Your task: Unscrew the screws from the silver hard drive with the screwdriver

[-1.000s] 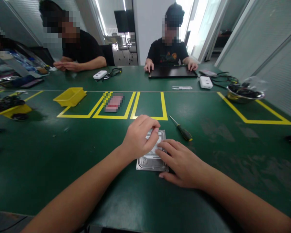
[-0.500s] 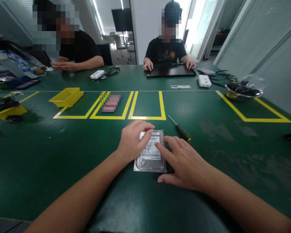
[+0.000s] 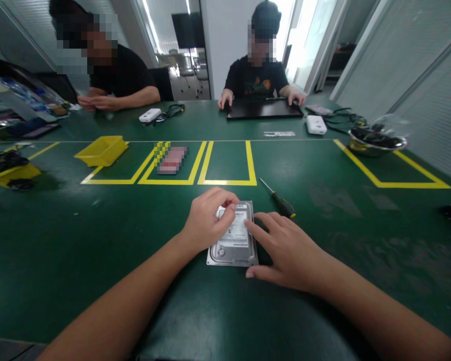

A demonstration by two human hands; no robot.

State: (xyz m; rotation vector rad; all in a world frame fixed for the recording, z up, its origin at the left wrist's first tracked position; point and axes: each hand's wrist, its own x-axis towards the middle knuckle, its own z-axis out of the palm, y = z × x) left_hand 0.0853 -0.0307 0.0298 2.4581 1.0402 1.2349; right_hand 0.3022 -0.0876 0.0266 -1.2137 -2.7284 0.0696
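The green desk (image 3: 203, 311) spreads across the view, and on its far side a co-worker (image 3: 253, 80) rests fingers on a flat black panel (image 3: 265, 110). A metal bowl (image 3: 378, 150) of dark bits stands off to the right; a yellow bin (image 3: 107, 154) sits to the left.

Nearer, the right hand (image 3: 285, 245) is open and spread, its forefinger at the right side of a hard drive (image 3: 235, 240), its thumb low by the near right corner. The left hand (image 3: 210, 218) arches over the drive's far left part, thumb and forefinger brought close; whether anything is pinched there I cannot tell.

The drive lies flat on the desk between the hands. It looks free to slide, so an uneven push from one side could skew it on the smooth top. The right fingers might also knock the screwdriver (image 3: 283, 205) just beyond them if they swing outward.

The drive's long axis runs almost straight away from the person, face up: the white label (image 3: 233, 231) covers its middle and far part, with bare metal at the near end.
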